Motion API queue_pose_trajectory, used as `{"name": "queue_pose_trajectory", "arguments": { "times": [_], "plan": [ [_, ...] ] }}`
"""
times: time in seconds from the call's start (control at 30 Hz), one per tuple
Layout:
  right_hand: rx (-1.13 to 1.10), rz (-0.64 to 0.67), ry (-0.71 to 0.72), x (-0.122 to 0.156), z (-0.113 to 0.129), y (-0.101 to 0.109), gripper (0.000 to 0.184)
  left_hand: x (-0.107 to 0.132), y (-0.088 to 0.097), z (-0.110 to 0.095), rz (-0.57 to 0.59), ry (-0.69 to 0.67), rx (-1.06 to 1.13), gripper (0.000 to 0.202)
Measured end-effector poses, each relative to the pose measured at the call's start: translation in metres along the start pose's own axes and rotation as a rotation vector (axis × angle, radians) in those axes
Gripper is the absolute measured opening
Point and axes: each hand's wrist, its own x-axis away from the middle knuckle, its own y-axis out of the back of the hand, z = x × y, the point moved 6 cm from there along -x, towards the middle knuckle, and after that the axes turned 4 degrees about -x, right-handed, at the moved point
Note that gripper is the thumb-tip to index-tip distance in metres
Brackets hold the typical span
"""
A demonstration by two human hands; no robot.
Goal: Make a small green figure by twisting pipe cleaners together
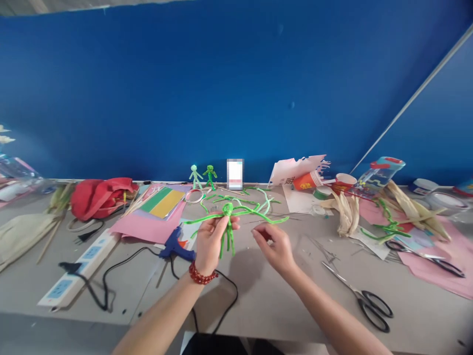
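Observation:
A green pipe-cleaner figure (228, 210) with a round head, long side arms and several dangling strands is pinched between the thumb and fingers of my left hand (210, 244). My right hand (275, 247) hovers to the right, just below the figure's long outstretched arm. Its fingers are curled in, with thumb and forefinger together; whether anything thin is between them is hidden. Behind the figure, loose green pipe cleaners (264, 199) lie on the table. Two finished-looking pipe-cleaner figures, one pale green (194, 176) and one darker green (210, 176), stand against the blue wall.
To the left are a blue glue gun (177, 245), its black cord, a white power strip (79, 271) and pink paper (148, 228). Black-handled scissors (364, 296) lie at right. Farther right are corn husks (347, 212), a red paper cup (308, 180) and another pair of scissors (439, 260).

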Motion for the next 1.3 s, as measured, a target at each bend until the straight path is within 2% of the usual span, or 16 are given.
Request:
{"name": "queue_pose_trajectory", "arguments": {
  "times": [0.03,0.1,0.2,0.3,0.53,0.9,1.3],
  "plan": [
    [-0.051,-0.049,0.049,0.001,0.005,0.011,0.017,0.001,-0.009,0.005,0.012,0.001,0.003,0.019],
    [-0.109,-0.062,0.104,0.003,0.014,0.019,0.011,0.002,-0.025,0.013,0.047,-0.007,-0.011,0.019],
    [-0.165,-0.07,0.003,0.002,0.01,0.015,0.018,0.004,-0.037,0.021,0.093,-0.053,-0.061,0.019],
    [-0.207,-0.081,-0.082,-0.001,-0.002,0.007,0.018,0.009,-0.034,0.029,0.107,-0.1,-0.144,0.018],
    [-0.255,-0.069,-0.135,0.0,-0.014,0.003,0.015,0.017,-0.025,0.045,0.126,-0.121,-0.24,0.016],
    [-0.257,-0.078,-0.175,0.004,-0.012,0.001,0.014,0.022,-0.026,0.046,0.118,-0.072,-0.178,0.02],
    [-0.286,-0.069,-0.208,0.002,-0.015,0.0,0.013,0.023,-0.027,0.046,0.135,-0.104,-0.198,0.016]
  ]
}}
